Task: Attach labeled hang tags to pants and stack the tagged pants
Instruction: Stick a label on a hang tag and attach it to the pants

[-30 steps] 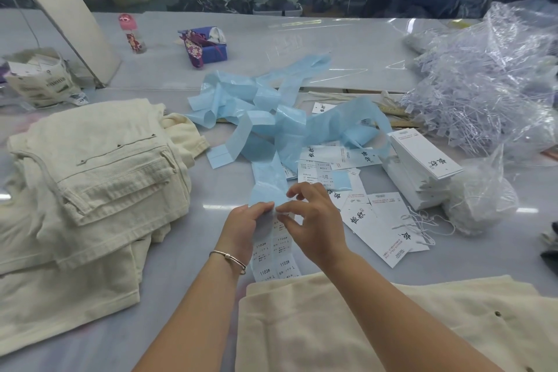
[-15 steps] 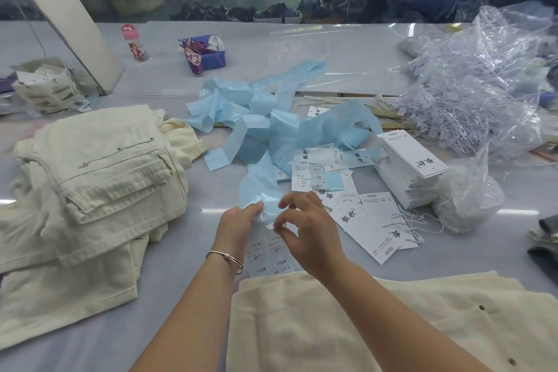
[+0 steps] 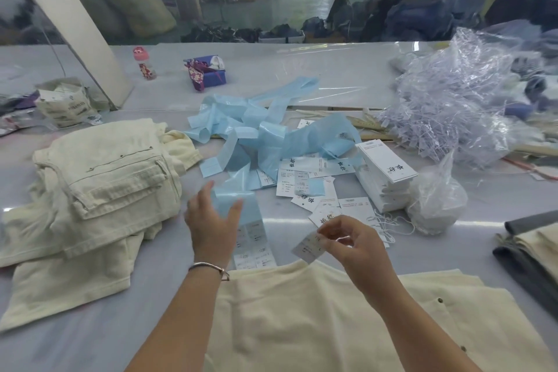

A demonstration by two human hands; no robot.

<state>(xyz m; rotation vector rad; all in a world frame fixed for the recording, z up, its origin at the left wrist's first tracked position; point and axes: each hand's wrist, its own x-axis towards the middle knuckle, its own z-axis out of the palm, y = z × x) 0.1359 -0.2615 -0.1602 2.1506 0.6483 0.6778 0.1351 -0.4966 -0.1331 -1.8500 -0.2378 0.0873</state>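
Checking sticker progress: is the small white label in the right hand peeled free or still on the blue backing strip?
Peeled free: the small white label hangs from the right hand, apart from the blue backing strip.

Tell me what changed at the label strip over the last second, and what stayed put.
The right hand peeled one small label off the strip and drew it away to the right, pinched in its fingertips. The left hand let go and now hovers open above the blue backing strip. The label sheet, the hang tags and both piles of cream pants stayed put.
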